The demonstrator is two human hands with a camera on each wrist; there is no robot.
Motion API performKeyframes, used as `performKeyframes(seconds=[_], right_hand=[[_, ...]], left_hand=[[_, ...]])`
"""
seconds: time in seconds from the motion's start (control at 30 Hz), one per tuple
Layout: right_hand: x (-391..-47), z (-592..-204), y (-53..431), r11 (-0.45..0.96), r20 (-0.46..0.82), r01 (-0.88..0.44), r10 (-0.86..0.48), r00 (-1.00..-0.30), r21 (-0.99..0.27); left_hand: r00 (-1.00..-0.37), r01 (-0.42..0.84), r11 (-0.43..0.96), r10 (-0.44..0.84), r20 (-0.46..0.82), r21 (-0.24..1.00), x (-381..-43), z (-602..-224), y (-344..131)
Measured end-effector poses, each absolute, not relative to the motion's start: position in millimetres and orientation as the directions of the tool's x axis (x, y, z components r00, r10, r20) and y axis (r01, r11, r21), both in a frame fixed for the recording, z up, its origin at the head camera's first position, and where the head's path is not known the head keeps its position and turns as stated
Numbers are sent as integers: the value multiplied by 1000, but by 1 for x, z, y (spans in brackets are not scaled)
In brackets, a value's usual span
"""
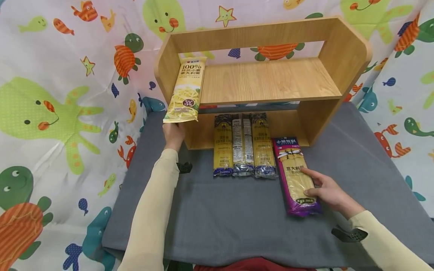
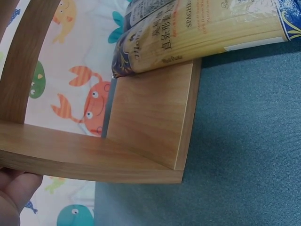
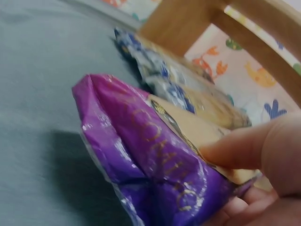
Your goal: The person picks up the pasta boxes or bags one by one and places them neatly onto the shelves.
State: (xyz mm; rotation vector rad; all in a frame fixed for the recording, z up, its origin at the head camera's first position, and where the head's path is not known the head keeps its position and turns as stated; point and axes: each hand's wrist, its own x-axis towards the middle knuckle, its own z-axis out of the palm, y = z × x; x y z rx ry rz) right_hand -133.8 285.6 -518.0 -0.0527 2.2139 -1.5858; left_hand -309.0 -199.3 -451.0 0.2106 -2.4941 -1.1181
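My right hand point(image 1: 330, 192) grips a purple pasta pack point(image 1: 294, 177) by its right edge near the lower end. In the right wrist view, the thumb lies on the front of the purple pack point(image 3: 150, 155), fingers beneath; its near end is raised off the cloth. My left hand point(image 1: 173, 136) holds the left side panel of the wooden shelf point(image 2: 84, 157), its fingers partly hidden. Above that hand, a yellow-and-white pasta pack point(image 1: 186, 90) leans on the upper tier at the left. Several spaghetti packs point(image 1: 223, 146) lie side by side on the lower tier, ends jutting forward.
The shelf's upper board point(image 1: 268, 79) and right side panel point(image 1: 346, 56) stand at the back of the table. Grey cloth point(image 1: 230, 214) covers the table. A curtain printed with sea animals point(image 1: 51, 113) hangs behind and at both sides.
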Motion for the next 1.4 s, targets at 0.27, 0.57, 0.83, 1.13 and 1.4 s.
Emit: performKeyframes(seconds=[0.27, 0.57, 0.83, 1.13, 1.4], right_hand=[[-105, -506, 283, 290, -320, 247, -238, -917, -924], [-84, -486, 290, 148, -323, 293, -259, -910, -945], [-74, -453, 291, -2, -232, 250, -368, -900, -968], [-78, -403, 278, -25, -176, 208, -441, -880, -978], [-88, -357, 260, -28, -158, 194, -473, -867, -981]], left_hand=[[-904, 21, 680, -300, 304, 733, -309, -452, -200], [-910, 11, 682, -297, 290, 731, -309, -451, -199], [-906, 11, 685, -301, 297, 728, -309, -450, -198], [-910, 17, 678, -295, 293, 735, -309, -449, -201], [-910, 26, 683, -287, 300, 730, -310, -450, -201]])
